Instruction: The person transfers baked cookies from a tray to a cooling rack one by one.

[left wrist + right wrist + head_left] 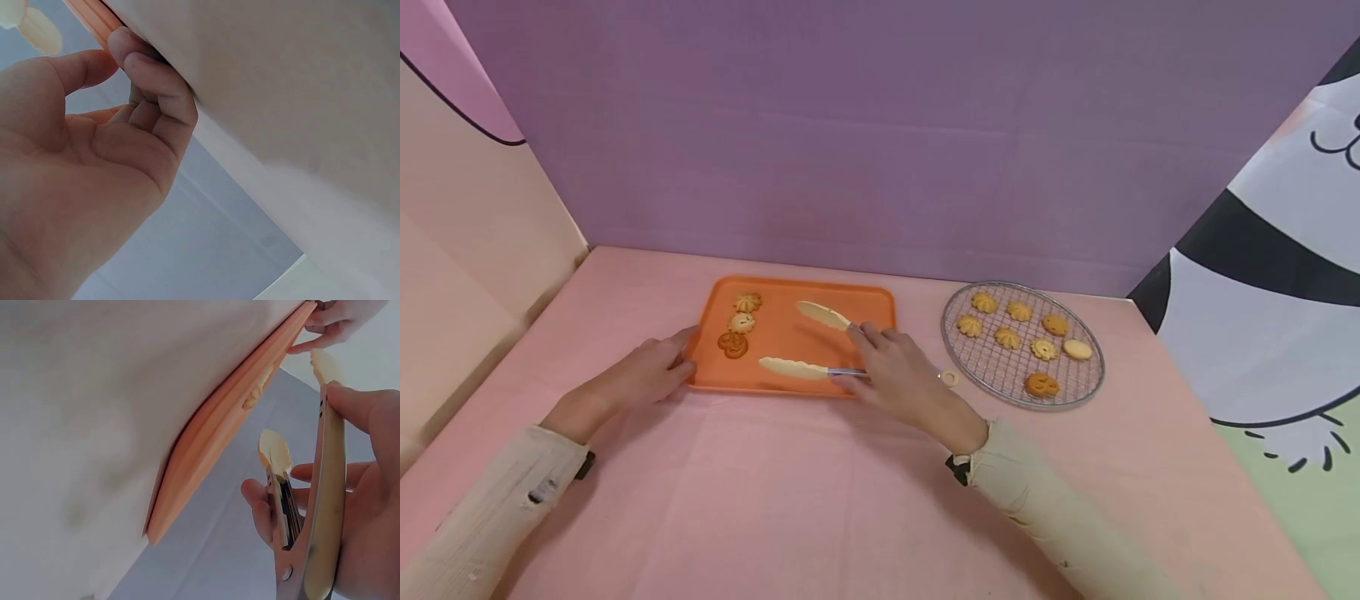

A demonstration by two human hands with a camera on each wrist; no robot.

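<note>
My left hand (pixel 643 377) pinches the left rim of an orange tray (pixel 775 335); in the left wrist view its thumb and curled fingers meet at the tray's edge. My right hand (pixel 904 375) grips a pair of tongs (pixel 330 469) with cream tips and metal arms. The tongs' arms stand apart over the tray, with nothing between the tips. Along the tray's left part lie a flower-shaped cookie (pixel 747 302), a round pale cookie (pixel 742 323) and a brown pretzel-shaped cookie (pixel 733 345) in a column.
To the tray's right, a round wire rack (pixel 1000 379) carries several cookies, among them a pretzel-shaped cookie (pixel 1042 385) and a smooth oval cookie (pixel 1077 349). Pink cloth (pixel 775 500) covers the table. A purple wall (pixel 880 150) rises behind it.
</note>
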